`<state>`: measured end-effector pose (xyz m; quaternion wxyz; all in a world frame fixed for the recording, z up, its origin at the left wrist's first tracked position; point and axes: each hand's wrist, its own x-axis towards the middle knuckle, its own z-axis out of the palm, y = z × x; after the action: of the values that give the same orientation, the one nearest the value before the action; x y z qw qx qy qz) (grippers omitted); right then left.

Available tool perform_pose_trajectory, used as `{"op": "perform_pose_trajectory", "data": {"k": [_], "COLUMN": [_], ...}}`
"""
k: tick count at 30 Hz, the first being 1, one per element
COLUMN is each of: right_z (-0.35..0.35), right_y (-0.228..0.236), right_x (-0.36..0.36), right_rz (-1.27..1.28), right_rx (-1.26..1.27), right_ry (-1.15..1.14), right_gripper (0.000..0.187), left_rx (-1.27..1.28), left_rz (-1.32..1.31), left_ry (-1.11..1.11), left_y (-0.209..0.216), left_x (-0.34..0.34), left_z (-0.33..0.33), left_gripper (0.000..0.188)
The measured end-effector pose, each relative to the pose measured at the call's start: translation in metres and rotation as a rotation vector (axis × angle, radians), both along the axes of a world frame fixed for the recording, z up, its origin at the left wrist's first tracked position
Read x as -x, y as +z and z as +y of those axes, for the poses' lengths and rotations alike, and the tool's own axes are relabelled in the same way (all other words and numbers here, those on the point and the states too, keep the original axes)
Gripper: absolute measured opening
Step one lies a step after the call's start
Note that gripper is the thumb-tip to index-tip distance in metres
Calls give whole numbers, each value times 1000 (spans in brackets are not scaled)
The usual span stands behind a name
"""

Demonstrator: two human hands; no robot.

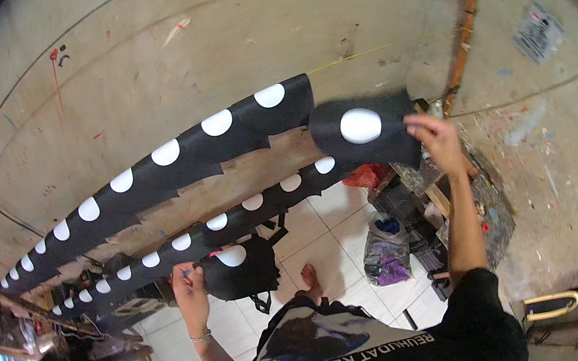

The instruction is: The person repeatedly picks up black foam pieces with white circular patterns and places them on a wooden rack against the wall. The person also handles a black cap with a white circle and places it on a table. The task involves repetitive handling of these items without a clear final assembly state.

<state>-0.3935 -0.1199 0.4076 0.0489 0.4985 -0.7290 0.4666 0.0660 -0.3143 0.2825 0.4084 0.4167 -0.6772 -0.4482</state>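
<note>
Out near 3 o'clock, the right hand (pixel 434 130) has its thumb and fingers pinched on the edge of a black panel (pixel 328 118) with a big white oval (pixel 362 126) on it, so that piece sits between 1 and 2 o'clock from the middle of the view. Over at 8 o'clock, the left hand (pixel 188 278) has its fingers bunched at the left edge of a smaller black piece (pixel 244 278) with a white spot, but honestly can't tell if it's gripping it. Going further out, two long rows of black panels with white dots sweep off toward 9 o'clock: an upper row (pixel 190 167) and a lower row (pixel 240 225). A yellow string (pixel 360 55) runs from the upper row's end toward a wooden pole (pixel 465 34) at 2 o'clock. Paint-marked wall (pixel 353 6) fills 12 o'clock. Down on the tiled floor (pixel 348 276) there's a bare foot (pixel 308 276) at 6 o'clock and a stuffed plastic bag (pixel 386 252), grey and purple, between 4 and 5.
</note>
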Motion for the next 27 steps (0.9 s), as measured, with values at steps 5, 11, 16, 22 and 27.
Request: {"op": "perform_pose_trajectory", "data": {"k": [5, 11, 16, 22, 27], "right_z": [-97, -178, -201, -213, -193], "right_y": [11, -27, -62, -76, -77], "right_x": [109, 182, 207, 220, 227], "right_rz": [-262, -430, -617, -431, -90], "right_rx": [-35, -161, -95, -135, 54], "right_ry": [189, 360, 547, 577, 413], "right_gripper": [25, 36, 39, 42, 44], "left_rx": [-20, -29, -36, -141, -123], "left_rz": [88, 112, 90, 265, 220], "left_ry": [193, 363, 520, 729, 776], "left_y": [-5, 6, 10, 4, 14], "left_x": [47, 94, 131, 203, 249], "left_z": [-9, 9, 47, 100, 133], "left_gripper": [7, 8, 9, 6, 8]}}
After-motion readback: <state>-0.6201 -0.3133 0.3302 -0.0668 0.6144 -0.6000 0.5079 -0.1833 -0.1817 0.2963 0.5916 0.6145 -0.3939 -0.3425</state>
